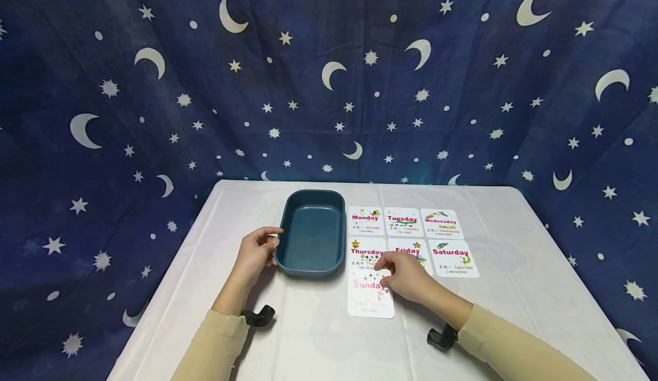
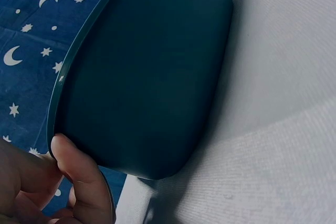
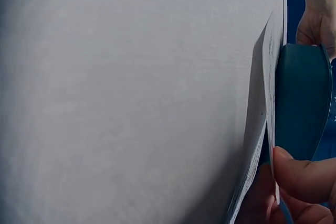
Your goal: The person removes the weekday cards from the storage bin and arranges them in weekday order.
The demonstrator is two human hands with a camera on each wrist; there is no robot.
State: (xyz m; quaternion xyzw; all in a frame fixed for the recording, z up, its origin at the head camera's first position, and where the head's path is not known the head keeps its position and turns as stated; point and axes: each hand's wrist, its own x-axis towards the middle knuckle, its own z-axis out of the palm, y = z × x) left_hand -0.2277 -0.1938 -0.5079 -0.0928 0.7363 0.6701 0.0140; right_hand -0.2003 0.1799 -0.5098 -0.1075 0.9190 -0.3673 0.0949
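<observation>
My left hand grips the near left rim of a dark teal plastic tray; in the left wrist view the thumb lies against its outer wall. The part of the tray's inside that shows holds nothing. Between thumb and finger, my right hand pinches the upper right edge of the Sunday card. That card is raised off the cloth, as the right wrist view shows, and it overlaps the bottom of the Thursday card. Fingers partly cover the Friday card.
Right of the tray, Monday, Tuesday and Wednesday cards form the far row. The Saturday card ends the nearer row. White cloth covers the table; a dark blue moon-and-star curtain hangs behind.
</observation>
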